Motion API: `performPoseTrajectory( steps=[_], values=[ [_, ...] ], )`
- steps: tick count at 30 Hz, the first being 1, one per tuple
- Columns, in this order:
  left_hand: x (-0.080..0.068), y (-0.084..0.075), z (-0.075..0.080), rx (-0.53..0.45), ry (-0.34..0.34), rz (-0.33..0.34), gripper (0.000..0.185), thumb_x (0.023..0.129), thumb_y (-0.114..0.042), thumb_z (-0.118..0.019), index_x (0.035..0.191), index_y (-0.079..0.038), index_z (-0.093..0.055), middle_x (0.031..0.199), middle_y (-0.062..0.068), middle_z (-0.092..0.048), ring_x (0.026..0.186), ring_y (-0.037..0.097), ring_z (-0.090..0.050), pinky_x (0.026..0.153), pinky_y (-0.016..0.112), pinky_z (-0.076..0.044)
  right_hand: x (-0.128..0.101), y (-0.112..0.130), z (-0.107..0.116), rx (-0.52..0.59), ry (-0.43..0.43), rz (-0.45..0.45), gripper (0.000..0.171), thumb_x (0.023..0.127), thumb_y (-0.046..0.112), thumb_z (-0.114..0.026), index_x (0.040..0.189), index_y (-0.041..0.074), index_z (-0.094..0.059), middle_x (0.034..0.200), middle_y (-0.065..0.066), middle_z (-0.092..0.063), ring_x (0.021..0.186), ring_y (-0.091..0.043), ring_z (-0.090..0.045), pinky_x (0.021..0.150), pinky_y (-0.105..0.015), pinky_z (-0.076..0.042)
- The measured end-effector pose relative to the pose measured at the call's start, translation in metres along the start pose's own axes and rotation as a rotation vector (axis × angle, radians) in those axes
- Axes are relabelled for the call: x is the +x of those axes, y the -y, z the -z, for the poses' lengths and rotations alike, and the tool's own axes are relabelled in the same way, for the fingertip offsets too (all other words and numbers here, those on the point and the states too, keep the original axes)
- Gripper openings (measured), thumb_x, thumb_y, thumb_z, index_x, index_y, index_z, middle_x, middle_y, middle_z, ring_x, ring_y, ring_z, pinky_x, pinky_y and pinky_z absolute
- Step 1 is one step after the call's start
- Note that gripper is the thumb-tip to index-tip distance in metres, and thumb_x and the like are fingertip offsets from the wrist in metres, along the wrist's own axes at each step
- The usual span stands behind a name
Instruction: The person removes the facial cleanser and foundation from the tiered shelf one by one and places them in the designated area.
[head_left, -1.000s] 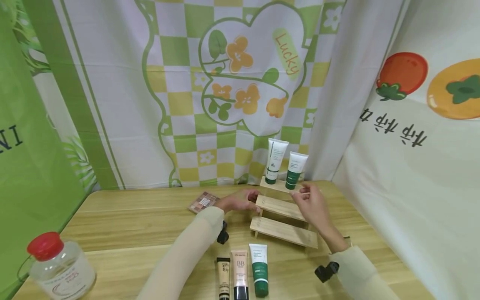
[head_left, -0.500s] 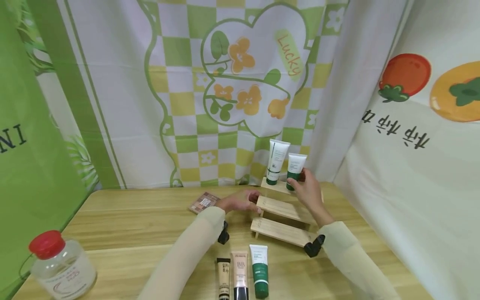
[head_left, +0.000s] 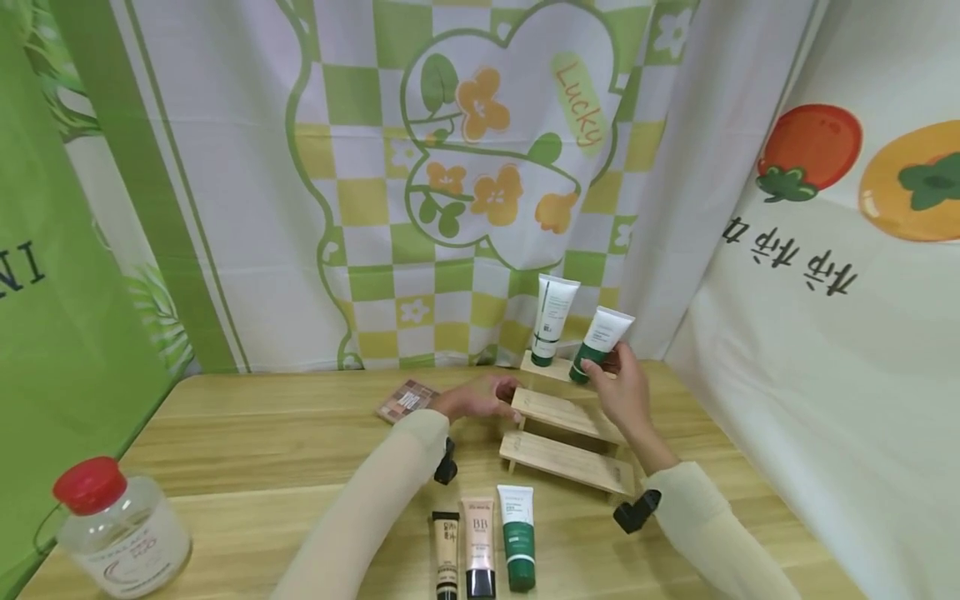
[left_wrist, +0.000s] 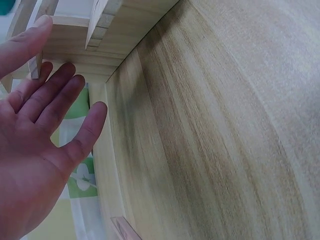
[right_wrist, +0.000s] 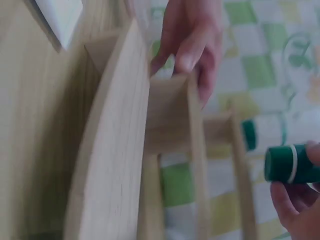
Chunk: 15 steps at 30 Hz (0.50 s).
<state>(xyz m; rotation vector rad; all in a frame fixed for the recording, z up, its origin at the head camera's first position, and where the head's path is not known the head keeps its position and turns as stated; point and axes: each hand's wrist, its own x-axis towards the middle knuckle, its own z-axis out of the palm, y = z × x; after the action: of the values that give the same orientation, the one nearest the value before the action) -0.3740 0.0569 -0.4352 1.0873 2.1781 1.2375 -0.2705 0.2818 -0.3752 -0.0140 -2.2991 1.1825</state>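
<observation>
A three-step wooden stand (head_left: 558, 415) sits at the back of the table. A tall white tube with a green cap (head_left: 553, 320) stands on its top step. My right hand (head_left: 621, 385) grips a shorter white tube with a green cap (head_left: 600, 343), tilted and lifted just off the top step; its green cap (right_wrist: 292, 163) shows in the right wrist view. My left hand (head_left: 480, 400) rests with straight fingers against the left end of the stand (left_wrist: 75, 35), holding nothing.
Three tubes (head_left: 483, 543) lie side by side at the table's near edge. An eyeshadow palette (head_left: 407, 400) lies left of the left hand. A clear bottle with a red cap (head_left: 120, 529) stands at the near left corner. Curtains close off the back and right.
My right hand reached up to the top step, took hold of the shorter tube and tilted it off the step. The left hand stayed at the stand's left end.
</observation>
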Motion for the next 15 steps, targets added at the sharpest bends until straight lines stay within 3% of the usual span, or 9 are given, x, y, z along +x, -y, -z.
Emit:
performPoseTrajectory(
  steps=[5, 11, 15],
  values=[
    [0.000, -0.002, -0.001, 0.019, -0.017, 0.015, 0.051, 0.074, -0.016, -0.076, 0.119, -0.005, -0.053, 0.112, 0.006, -0.061, 0.106, 0.018, -0.055, 0.093, 0.029, -0.041, -0.045, 0.026, 0.016, 0.144, 0.185, -0.032, 0.050, 0.082, 0.018, -0.069, 0.119, -0.003, -0.043, 0.100, -0.022, -0.062, 0.086, -0.028, -0.063, 0.068, -0.028, -0.053],
    [0.000, -0.003, -0.002, 0.051, -0.028, 0.024, 0.052, 0.075, -0.014, -0.075, 0.120, -0.004, -0.052, 0.114, 0.008, -0.060, 0.107, 0.019, -0.055, 0.092, 0.028, -0.041, -0.112, 0.041, 0.031, 0.044, 0.437, -0.145, 0.051, 0.074, 0.023, -0.076, 0.111, 0.001, -0.051, 0.089, -0.011, -0.062, 0.076, -0.019, -0.062, 0.062, -0.025, -0.052],
    [-0.003, -0.006, -0.002, 0.052, -0.028, 0.025, 0.051, 0.075, -0.015, -0.075, 0.119, -0.004, -0.053, 0.114, 0.007, -0.061, 0.107, 0.018, -0.055, 0.093, 0.028, -0.041, -0.146, 0.035, 0.034, 0.042, 0.625, -0.248, 0.055, 0.074, 0.026, -0.076, 0.110, -0.006, -0.050, 0.084, -0.009, -0.056, 0.070, -0.019, -0.059, 0.054, -0.028, -0.052]
  ],
)
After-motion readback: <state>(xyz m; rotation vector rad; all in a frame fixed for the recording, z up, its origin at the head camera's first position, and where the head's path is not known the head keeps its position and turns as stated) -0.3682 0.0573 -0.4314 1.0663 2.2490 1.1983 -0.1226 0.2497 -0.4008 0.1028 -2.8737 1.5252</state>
